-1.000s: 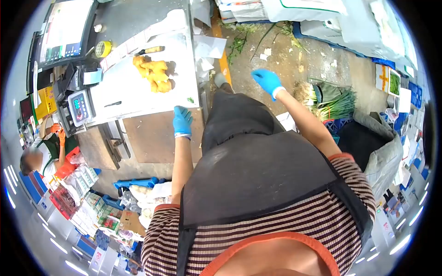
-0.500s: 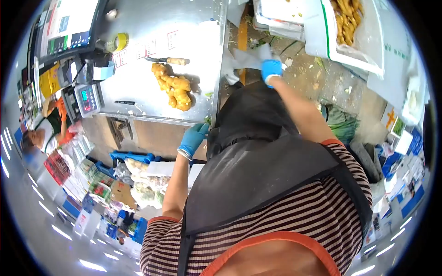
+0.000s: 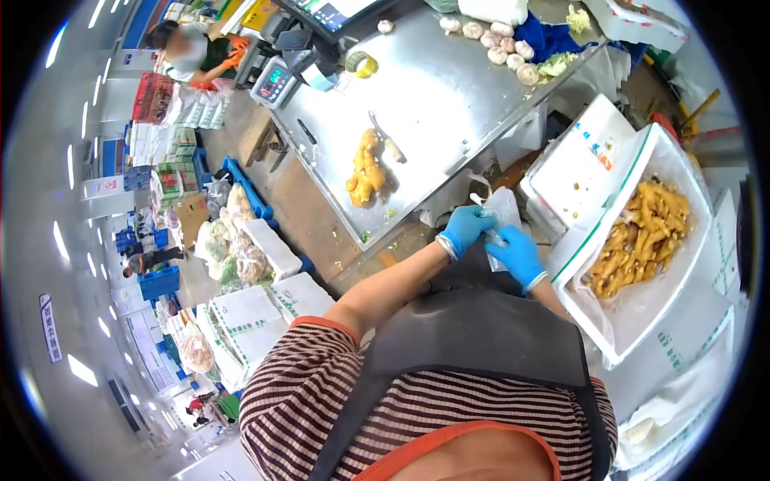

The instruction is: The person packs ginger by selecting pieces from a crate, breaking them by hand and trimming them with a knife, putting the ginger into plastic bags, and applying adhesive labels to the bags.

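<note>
My left hand (image 3: 465, 229), in a blue glove, pinches the edge of a clear plastic bag (image 3: 504, 207). Beside it my right hand (image 3: 518, 257), gloved alike, grips the same bag, and the two hands nearly touch in front of my apron. The bag looks flat, with nothing visible inside. On the metal table (image 3: 433, 88) ahead lies a large piece of ginger (image 3: 366, 172). A knife with a wooden handle (image 3: 394, 151) rests right by the ginger. To my right stands a lined white foam box (image 3: 581, 276) heaped with ginger (image 3: 642, 236).
Garlic bulbs (image 3: 499, 44) and a blue cloth (image 3: 545, 40) lie at the table's far end. A scale (image 3: 274, 82), a tape roll (image 3: 362, 64) and a black pen (image 3: 306, 131) are on the left. A co-worker (image 3: 200, 56) stands beyond the scale.
My view has turned right. My hands, apart before, have come together on the plastic bag. The ginger box now shows fully, and the garlic has come into view.
</note>
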The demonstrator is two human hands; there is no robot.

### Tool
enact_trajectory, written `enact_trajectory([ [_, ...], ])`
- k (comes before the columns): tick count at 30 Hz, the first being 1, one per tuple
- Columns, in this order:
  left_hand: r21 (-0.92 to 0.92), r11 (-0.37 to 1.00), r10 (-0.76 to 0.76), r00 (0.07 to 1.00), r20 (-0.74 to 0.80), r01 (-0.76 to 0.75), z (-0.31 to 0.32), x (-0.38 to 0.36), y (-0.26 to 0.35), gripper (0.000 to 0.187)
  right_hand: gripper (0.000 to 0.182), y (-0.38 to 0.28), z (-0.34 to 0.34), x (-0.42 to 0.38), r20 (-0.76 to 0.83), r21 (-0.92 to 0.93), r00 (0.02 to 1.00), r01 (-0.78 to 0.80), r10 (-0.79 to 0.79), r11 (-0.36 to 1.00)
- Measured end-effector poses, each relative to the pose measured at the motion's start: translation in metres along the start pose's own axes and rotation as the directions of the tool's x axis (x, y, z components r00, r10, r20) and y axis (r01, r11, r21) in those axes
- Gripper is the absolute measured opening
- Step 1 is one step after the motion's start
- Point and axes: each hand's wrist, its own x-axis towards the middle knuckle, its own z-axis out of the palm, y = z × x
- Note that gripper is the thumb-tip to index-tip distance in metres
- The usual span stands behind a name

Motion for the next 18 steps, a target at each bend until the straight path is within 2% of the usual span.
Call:
enact_trajectory([
  [1,-0.139,0.99,0.03,1.0,-0.006,-0.031,0.006,0.0,0.004,0.019,0.028,0.0,-0.02,-0.001,0.105,0.128,0.994,-0.03,0.016,0.991],
  [2,-0.274,0.96,0.06,0.998,-0.01,-0.06,0.011,0.002,0.004,0.019,0.036,0.031,-0.023,0.003,0.115,0.523,0.992,-0.021,-0.046,0.852],
  [3,-0.403,0.911,0.09,0.996,-0.014,-0.088,0.015,0.003,0.007,0.019,0.034,0.027,-0.037,0.001,0.107,0.638,0.994,-0.056,-0.017,0.768],
  [4,-0.401,0.916,0.021,0.999,0.031,-0.007,0.017,-0.011,0.035,0.028,0.033,0.018,-0.057,-0.004,0.105,0.739,0.994,-0.085,0.011,0.668],
  [5,-0.294,0.952,0.099,0.994,0.043,-0.082,0.025,-0.012,0.038,0.029,0.031,0.012,-0.07,-0.006,0.108,0.825,0.993,-0.111,0.038,0.554],
  [6,-0.184,0.97,0.174,0.983,0.065,-0.16,0.035,-0.013,0.04,0.03,0.03,0.038,-0.063,0.004,0.116,0.798,0.993,-0.087,-0.01,0.597],
  [7,-0.075,0.969,0.242,0.965,0.097,-0.236,0.041,-0.015,0.044,0.031,0.029,0.034,-0.061,0.008,-0.016,0.733,0.998,0.05,-0.056,0.678],
  [9,0.038,0.969,0.24,0.967,0.081,-0.244,0.044,-0.031,0.062,0.018,0.03,0.031,-0.056,0.007,-0.269,0.526,0.952,0.271,-0.145,0.806],
  [10,0.088,0.965,0.235,0.965,0.115,-0.246,0.045,-0.036,0.069,0.013,0.025,0.05,-0.063,0.008,-0.376,0.397,0.908,0.337,-0.184,0.853],
  [11,0.385,0.835,0.375,0.919,0.124,-0.393,0.023,-0.021,0.049,0.014,0.022,0.07,-0.071,0.01,-0.477,0.254,0.851,0.374,-0.22,0.892],
  [12,0.718,0.406,0.618,0.748,0.241,-0.566,-0.015,-0.002,0.017,0.016,0.017,0.087,-0.088,0.004,-0.488,0.208,0.848,0.344,-0.208,0.915],
  [13,0.799,0.392,0.529,0.822,0.21,-0.456,-0.046,-0.01,0.029,0.014,0.013,0.104,-0.104,-0.002,-0.498,0.163,0.845,0.312,-0.195,0.936],
  [14,0.637,0.702,0.409,0.912,0.008,-0.32,-0.052,-0.008,0.029,0.014,0.012,0.077,-0.126,-0.016,-0.518,0.423,0.849,0.359,-0.103,0.832],
  [15,0.276,0.942,0.252,0.945,-0.209,-0.191,-0.057,-0.006,0.028,0.015,0.014,0.067,-0.114,-0.024,-0.598,0.188,0.779,0.365,-0.188,0.912],
  [16,-0.092,0.986,0.089,0.913,-0.398,-0.136,-0.062,-0.005,0.027,0.015,0.017,0.058,-0.102,-0.022,-0.628,-0.061,0.718,0.339,-0.3,0.939],
  [17,-0.032,0.997,0.047,0.925,-0.377,-0.063,-0.066,0.003,0.021,0.012,0.02,0.062,-0.077,-0.014,-0.739,-0.217,0.517,0.425,-0.432,0.879],
  [18,0.144,0.981,0.169,0.937,-0.307,-0.13,-0.086,0.023,-0.005,0.016,0.024,0.041,-0.079,-0.006,-0.564,0.502,0.825,0.365,-0.023,0.784],
])
